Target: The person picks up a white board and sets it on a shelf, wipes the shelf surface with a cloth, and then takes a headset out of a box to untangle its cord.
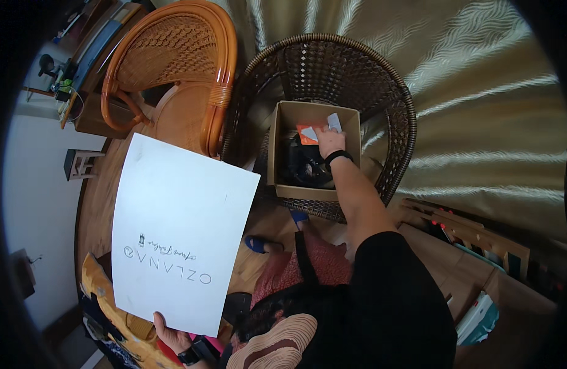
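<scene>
My left hand (171, 335) grips the lower edge of a large flat white board (182, 227), thumb on its face. The board is held up on the left, tilted, with dark lettering upside down to me. My right hand (331, 141) reaches into an open brown cardboard box (274, 147). Its fingers are closed on a white slip of paper (334, 122) that juts out past them. Touching the fingertips is an orange-and-white packet (307, 135). Below these in the box lies a black, glossy bundle (305, 163); what it is I cannot tell.
The box sits on a dark wicker armchair (403, 111). Left of that stands an orange rattan chair (225, 61). Gold curtains (480, 111) hang behind on the right. A small stool (80, 165) is at far left, and a wooden shelf with books (480, 317) at lower right.
</scene>
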